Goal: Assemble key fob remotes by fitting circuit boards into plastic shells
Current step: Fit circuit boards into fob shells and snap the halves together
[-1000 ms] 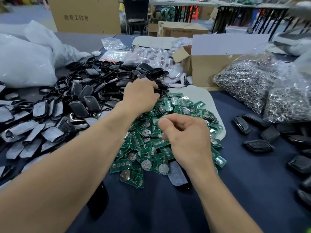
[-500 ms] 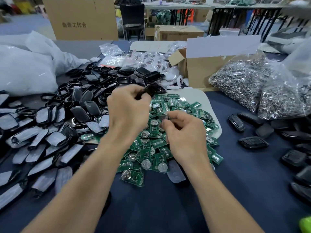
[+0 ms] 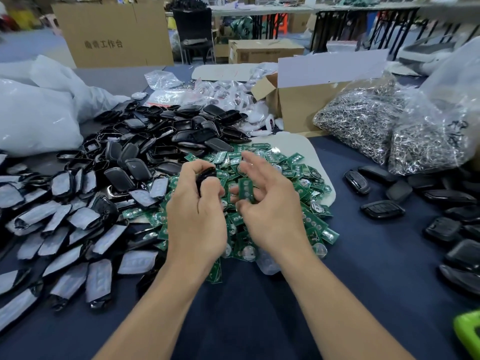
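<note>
Left hand [image 3: 197, 216] clamped a black plastic shell [image 3: 206, 177] over the circuit-board heap [image 3: 301, 175]. Right hand [image 3: 272, 209] pinched a green rectangular board [image 3: 245, 189] beside the shell, likely for fitting.

Assembly workshop, cardboard boxes [image 3: 111, 35], heaped circuit boards [image 3: 306, 178]

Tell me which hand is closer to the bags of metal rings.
Right. The right hand, pinching a circuit board, is left of the bags of metal rings; the left hand, gripping a black shell, is even farther left.
</note>
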`<state>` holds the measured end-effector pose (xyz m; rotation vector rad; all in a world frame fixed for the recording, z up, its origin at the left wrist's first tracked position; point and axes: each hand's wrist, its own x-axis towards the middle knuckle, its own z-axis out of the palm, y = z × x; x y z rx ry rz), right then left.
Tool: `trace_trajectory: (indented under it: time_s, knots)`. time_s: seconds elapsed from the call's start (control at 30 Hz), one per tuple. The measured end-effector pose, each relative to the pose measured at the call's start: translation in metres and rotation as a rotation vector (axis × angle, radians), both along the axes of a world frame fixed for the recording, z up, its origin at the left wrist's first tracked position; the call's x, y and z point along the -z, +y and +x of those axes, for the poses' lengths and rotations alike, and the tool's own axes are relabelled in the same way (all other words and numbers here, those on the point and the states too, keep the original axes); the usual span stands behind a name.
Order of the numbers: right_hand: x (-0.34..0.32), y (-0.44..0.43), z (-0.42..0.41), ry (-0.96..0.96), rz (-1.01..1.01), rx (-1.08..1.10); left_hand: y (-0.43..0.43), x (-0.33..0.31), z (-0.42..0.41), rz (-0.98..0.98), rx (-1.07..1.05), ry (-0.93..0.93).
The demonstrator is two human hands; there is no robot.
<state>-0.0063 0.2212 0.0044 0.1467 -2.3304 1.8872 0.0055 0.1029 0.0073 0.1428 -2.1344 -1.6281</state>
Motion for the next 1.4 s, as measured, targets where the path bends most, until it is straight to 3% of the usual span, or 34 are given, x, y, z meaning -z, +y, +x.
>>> trace_trajectory:
  time_s: [0.17, 0.5, 0.67, 1.0, 1.17, 1.4]
  knots:
    - [-0.001, -0.002, -0.002, 0.042, -0.018, 0.049, 0.001, -0.001, -0.007, 0.073, 0.051, 0.000]
    - [-0.006, 0.002, -0.005, 0.016, -0.260, 0.057, -0.006, 0.002, -0.014, 0.133, -0.113, 0.025]
    - [-0.006, -0.008, 0.000, 0.006, -0.231, -0.013, -0.002, -0.002, -0.015, 0.309, -0.062, -0.025]
    - [-0.002, -0.005, -0.003, -0.086, -0.305, 0.108, -0.004, -0.008, -0.010, 0.747, 0.241, -0.221]
    - [-0.002, -0.002, -0.006, -0.103, -0.353, 0.131, -0.013, -0.013, -0.012, 0.751, 0.423, -0.236]
    - [-0.014, 0.007, -0.007, -0.175, -0.660, 0.008, -0.027, -0.016, -0.014, 0.892, 0.624, -0.245]
